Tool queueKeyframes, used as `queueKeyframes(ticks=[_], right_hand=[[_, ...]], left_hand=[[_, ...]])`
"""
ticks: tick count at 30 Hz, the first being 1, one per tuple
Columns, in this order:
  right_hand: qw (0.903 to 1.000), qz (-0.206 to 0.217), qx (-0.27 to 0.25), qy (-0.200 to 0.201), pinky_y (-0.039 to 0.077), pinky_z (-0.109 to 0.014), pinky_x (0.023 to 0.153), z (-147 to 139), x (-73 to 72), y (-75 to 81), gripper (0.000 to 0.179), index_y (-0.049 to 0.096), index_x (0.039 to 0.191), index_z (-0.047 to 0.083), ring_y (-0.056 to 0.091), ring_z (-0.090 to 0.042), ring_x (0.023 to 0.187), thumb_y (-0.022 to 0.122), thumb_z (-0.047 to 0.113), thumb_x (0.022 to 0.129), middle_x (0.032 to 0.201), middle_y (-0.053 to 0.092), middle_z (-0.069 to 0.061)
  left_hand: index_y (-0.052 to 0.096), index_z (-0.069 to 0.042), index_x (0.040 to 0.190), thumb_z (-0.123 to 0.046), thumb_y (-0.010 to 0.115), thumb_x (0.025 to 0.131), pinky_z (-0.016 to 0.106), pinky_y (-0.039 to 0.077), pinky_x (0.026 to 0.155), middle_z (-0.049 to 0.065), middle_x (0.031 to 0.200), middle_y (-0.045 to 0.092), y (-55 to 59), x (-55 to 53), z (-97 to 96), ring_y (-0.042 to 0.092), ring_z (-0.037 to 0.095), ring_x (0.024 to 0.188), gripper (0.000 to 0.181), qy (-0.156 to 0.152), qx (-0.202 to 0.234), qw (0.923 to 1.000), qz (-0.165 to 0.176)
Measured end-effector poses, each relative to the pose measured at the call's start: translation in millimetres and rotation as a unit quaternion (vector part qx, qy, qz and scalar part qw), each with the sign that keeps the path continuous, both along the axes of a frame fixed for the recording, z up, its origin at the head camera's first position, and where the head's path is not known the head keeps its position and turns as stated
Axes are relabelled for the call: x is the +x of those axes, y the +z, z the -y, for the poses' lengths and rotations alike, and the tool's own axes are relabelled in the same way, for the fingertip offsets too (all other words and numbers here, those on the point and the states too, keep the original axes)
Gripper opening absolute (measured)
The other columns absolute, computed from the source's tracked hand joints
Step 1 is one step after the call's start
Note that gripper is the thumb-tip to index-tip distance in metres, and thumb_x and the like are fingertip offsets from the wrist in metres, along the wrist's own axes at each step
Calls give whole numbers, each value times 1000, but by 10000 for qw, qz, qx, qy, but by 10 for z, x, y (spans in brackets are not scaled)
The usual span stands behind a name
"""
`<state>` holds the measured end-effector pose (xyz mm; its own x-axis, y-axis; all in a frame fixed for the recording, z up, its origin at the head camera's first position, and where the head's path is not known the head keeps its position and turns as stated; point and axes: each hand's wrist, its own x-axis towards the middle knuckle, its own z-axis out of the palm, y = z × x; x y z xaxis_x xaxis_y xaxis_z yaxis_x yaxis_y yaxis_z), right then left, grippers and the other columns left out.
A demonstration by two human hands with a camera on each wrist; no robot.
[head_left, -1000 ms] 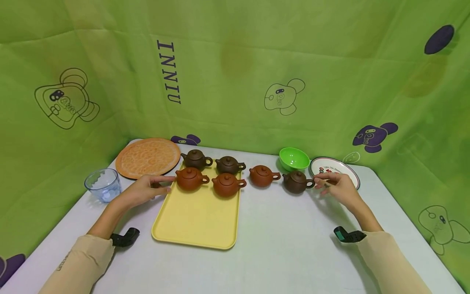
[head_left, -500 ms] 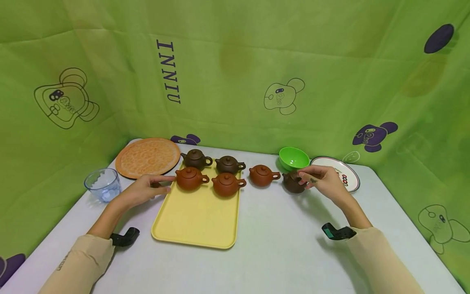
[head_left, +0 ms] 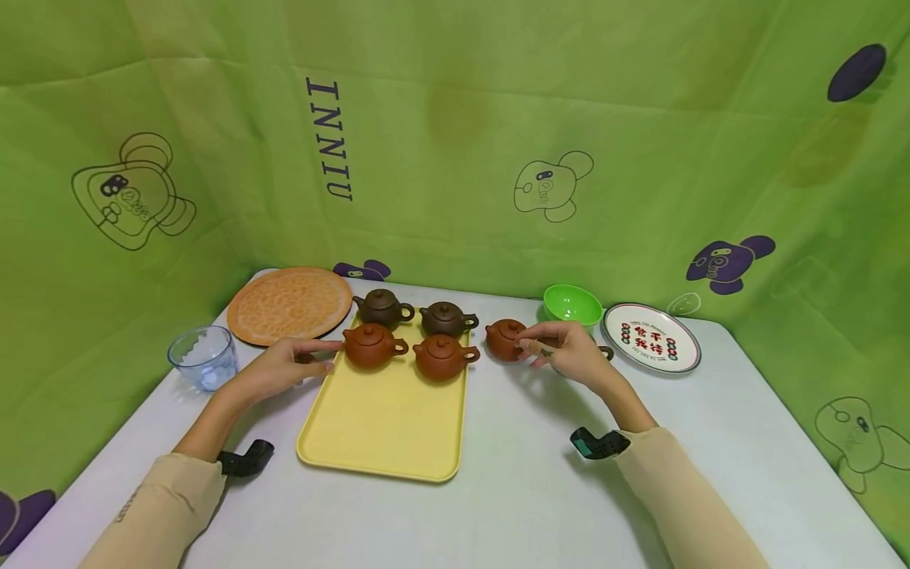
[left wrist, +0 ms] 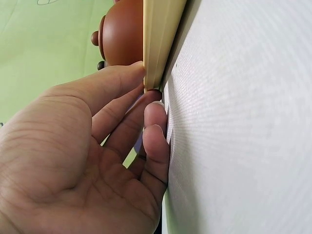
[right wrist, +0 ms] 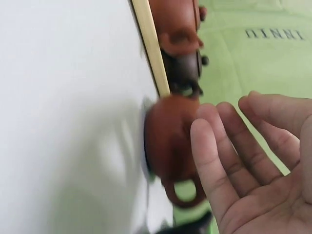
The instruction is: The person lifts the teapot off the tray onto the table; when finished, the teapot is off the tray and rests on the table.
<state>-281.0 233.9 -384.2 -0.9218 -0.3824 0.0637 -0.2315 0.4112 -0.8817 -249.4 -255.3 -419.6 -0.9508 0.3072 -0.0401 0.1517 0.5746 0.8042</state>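
My left hand [head_left: 279, 370] pinches the left rim of a yellow tray [head_left: 384, 431], thumb at the rim's upper edge, a fingertip tucked at its underside. On the tray's far half stand two reddish-brown teapots [head_left: 442, 360] in front and two dark brown teapots [head_left: 381, 308] behind. My right hand [head_left: 574, 354], fingers parted and slightly bent, hovers beside another reddish-brown teapot [right wrist: 170, 141] standing right of the tray, fingertips close to its lid and handle. Behind this hand a dark brown teapot [head_left: 607, 352] is mostly hidden; its handle shows.
At the back right are a green bowl [head_left: 571, 304] and a white plate [head_left: 650, 338] with red lettering. To the left lie a round orange mat [head_left: 287, 304] and a blue glass bowl [head_left: 206, 357]. Green printed cloth walls close off the white table [head_left: 519, 490].
My right hand has moved left, from the dark teapot's handle, over its lid, to the loose reddish-brown teapot. The teapots keep their places, and my left hand has stayed at the tray rim.
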Motion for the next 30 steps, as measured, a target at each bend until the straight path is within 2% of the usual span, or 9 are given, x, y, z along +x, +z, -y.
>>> queueKeyframes(ticks=[2, 5, 12, 14, 22, 24, 30], right_hand=[[9999, 52, -27, 87, 65, -44, 80, 106, -1, -6, 25, 74, 121, -5, 78, -39, 97, 70, 11, 102, 104, 79, -27], [9997, 61, -17, 233, 65, -39, 79, 242, -11, -26, 25, 75, 120, -5, 78, -36, 97, 71, 10, 101, 107, 78, -27], [9984, 186, -283, 457, 66, -38, 78, 488, -24, -90, 26, 73, 122, -9, 77, -15, 92, 71, 2, 99, 126, 69, -27], [9981, 180, -347, 480, 66, -36, 77, 534, -30, -113, 26, 72, 123, -10, 76, -12, 92, 71, 1, 99, 129, 66, -26], [9974, 80, -374, 616, 66, -37, 74, 649, -73, -225, 27, 72, 124, -10, 79, -24, 91, 72, 0, 98, 112, 75, -27], [9976, 30, -337, 598, 66, -37, 74, 669, -70, -230, 27, 72, 123, -10, 79, -25, 89, 72, -1, 98, 112, 77, -28], [9987, -287, 100, 397, 63, -28, 78, 714, -35, -217, 24, 77, 119, -4, 79, -25, 92, 76, 6, 97, 111, 79, -23]], left_hand=[[63, -6, 148, -23, 72, 101, 25, 49, 65, 22, 142, 64, 2, -1, -4, 55, 13, 84, 50, 7, -8, 10000, 22], [63, -6, 148, -22, 73, 101, 25, 49, 66, 22, 143, 64, -2, -4, -14, 55, 13, 83, 50, -7, 59, 10000, 60], [63, -6, 147, -21, 73, 101, 25, 49, 65, 22, 144, 63, -17, -14, -19, 55, 11, 83, 50, -17, 84, 10000, 3], [63, -6, 147, -21, 73, 101, 25, 49, 65, 22, 146, 63, -16, -14, -19, 56, 11, 85, 50, -8, 72, 10000, -5], [63, -6, 147, -21, 72, 102, 25, 48, 64, 22, 143, 64, -17, -10, -5, 55, 11, 83, 49, -9, 69, 10000, -25], [63, -6, 147, -21, 72, 102, 25, 49, 64, 22, 142, 65, -16, -10, -4, 55, 11, 82, 49, -19, 54, 10000, -41], [64, -7, 147, -22, 73, 101, 25, 49, 65, 21, 142, 65, -12, -14, -1, 55, 11, 83, 49, 6, 38, 10000, -29]])
